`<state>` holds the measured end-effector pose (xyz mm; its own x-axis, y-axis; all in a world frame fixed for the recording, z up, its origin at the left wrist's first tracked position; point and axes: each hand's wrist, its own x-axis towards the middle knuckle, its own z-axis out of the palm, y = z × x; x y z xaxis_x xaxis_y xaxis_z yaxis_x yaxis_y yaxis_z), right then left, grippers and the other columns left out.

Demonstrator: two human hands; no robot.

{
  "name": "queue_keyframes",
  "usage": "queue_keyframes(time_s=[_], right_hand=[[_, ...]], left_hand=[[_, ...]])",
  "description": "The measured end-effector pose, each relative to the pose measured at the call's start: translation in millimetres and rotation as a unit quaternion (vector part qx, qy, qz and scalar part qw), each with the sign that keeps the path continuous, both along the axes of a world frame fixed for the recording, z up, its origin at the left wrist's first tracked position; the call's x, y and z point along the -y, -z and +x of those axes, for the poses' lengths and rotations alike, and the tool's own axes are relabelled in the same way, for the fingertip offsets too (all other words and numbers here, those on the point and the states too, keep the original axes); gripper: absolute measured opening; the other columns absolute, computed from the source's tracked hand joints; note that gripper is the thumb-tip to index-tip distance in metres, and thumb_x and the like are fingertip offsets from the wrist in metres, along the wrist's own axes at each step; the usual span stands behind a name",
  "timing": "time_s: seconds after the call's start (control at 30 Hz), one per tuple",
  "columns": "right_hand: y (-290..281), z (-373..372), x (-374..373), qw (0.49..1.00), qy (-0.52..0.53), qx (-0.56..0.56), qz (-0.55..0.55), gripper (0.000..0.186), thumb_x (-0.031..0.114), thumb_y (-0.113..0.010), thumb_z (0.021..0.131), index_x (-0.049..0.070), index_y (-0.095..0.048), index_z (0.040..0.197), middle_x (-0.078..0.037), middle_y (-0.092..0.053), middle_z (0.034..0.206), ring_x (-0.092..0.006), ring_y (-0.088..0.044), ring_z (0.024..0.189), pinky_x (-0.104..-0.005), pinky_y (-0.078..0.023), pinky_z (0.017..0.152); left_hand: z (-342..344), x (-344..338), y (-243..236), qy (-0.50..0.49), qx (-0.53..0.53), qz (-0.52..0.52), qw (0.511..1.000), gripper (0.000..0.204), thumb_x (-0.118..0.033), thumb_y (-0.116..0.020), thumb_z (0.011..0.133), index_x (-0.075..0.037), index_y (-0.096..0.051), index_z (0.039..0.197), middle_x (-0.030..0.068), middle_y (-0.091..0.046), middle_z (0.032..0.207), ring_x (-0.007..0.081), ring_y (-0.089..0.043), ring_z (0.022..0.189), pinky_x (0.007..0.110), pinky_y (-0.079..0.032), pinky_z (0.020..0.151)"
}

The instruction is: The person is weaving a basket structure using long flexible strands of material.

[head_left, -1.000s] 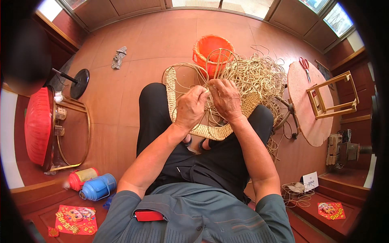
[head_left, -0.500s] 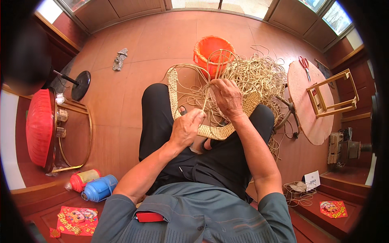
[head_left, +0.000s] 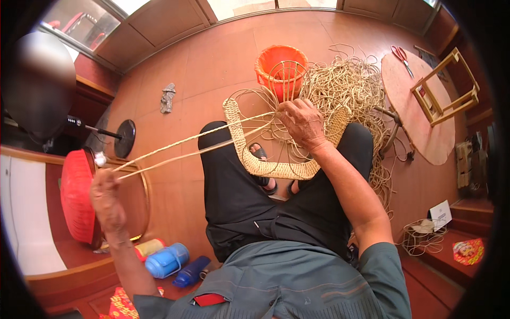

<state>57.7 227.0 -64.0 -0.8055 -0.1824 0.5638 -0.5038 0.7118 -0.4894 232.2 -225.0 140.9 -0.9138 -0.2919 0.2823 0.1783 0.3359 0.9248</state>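
My left hand (head_left: pixel 108 199) is stretched far out to the left, its fingers closed on strands of straw cord (head_left: pixel 180 139). Two lengths, the upper one looking twisted, run taut from it to my right hand (head_left: pixel 303 123). That hand pinches the cords above my lap, with several thin loops standing up past its fingers. Between my knees rests a U-shaped woven straw band (head_left: pixel 279 170), its curved part toward me. Part of its right arm is hidden behind my right hand and wrist.
Beyond the band stands an orange bucket (head_left: pixel 263 66), beside a big tangled heap of cord (head_left: pixel 350 85). To the right, a round board (head_left: pixel 396 109) bears red scissors (head_left: pixel 402 59) and a small wooden frame (head_left: pixel 451 106). A red cover (head_left: pixel 77 196) and blue flask (head_left: pixel 167 260) are at left.
My left hand has swung from beside my right hand far out to the left, drawing the cords out straight. My right hand keeps its pinch. The view has shifted slightly.
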Motion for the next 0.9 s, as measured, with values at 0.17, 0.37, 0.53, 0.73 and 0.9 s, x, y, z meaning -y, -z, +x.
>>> queue_keyframes(time_s=[0.17,0.37,0.53,0.73,0.9], right_hand=[[-4.7,3.0,4.1,1.0,0.011,-0.02,-0.009,0.013,0.028,-0.078,0.095,0.018,-0.071,0.098,-0.004,-0.063,0.09,-0.0281,-0.064,0.089,-0.0423,-0.054,0.08],[-8.4,7.0,6.8,0.998,0.029,-0.032,0.034,0.011,0.026,-0.075,0.095,0.017,-0.069,0.095,-0.001,-0.064,0.091,-0.0257,-0.063,0.087,-0.04,-0.054,0.08],[7.6,2.3,7.4,0.993,0.029,-0.083,-0.077,0.015,0.029,-0.075,0.096,0.016,-0.068,0.089,-0.001,-0.062,0.089,-0.0248,-0.063,0.087,-0.0401,-0.053,0.08],[-13.0,2.6,16.8,0.998,0.047,-0.036,0.029,0.017,0.032,-0.076,0.096,0.017,-0.068,0.091,-0.003,-0.062,0.086,-0.0267,-0.063,0.087,-0.0422,-0.053,0.08],[10.0,-0.8,12.0,0.997,0.076,-0.015,0.0,0.019,0.031,-0.076,0.096,0.016,-0.067,0.09,-0.005,-0.062,0.086,-0.0292,-0.062,0.086,-0.0432,-0.053,0.079]], left_hand=[[13.4,159.8,-58.4,-0.188,-0.022,-0.084,0.978,0.025,-0.034,-0.073,0.109,-0.01,-0.073,0.104,-0.006,-0.06,0.091,0.0061,-0.055,0.085,0.025,-0.044,0.08],[60.5,347.4,-95.9,-0.371,-0.022,0.034,0.928,0.056,-0.051,-0.085,0.096,-0.005,-0.064,0.121,-0.0024,-0.059,0.081,0.0061,-0.049,0.059,0.023,-0.042,0.055],[154.0,493.4,-207.3,-0.555,-0.053,-0.098,0.824,0.09,-0.073,-0.077,0.091,0.0,-0.065,0.141,0.01,-0.069,0.089,0.0209,-0.059,0.069,0.032,-0.053,0.063],[131.9,431.2,-153.0,-0.726,0.17,-0.431,0.508,0.056,-0.052,-0.057,0.105,-0.009,-0.073,0.138,0.0169,-0.077,0.131,0.0384,-0.072,0.123,0.051,-0.053,0.106],[-44.5,182.5,-27.6,-0.186,0.029,-0.402,0.896,0.029,-0.027,-0.066,0.111,-0.002,-0.076,0.12,0.0066,-0.076,0.111,0.0191,-0.07,0.102,0.034,-0.055,0.094]])
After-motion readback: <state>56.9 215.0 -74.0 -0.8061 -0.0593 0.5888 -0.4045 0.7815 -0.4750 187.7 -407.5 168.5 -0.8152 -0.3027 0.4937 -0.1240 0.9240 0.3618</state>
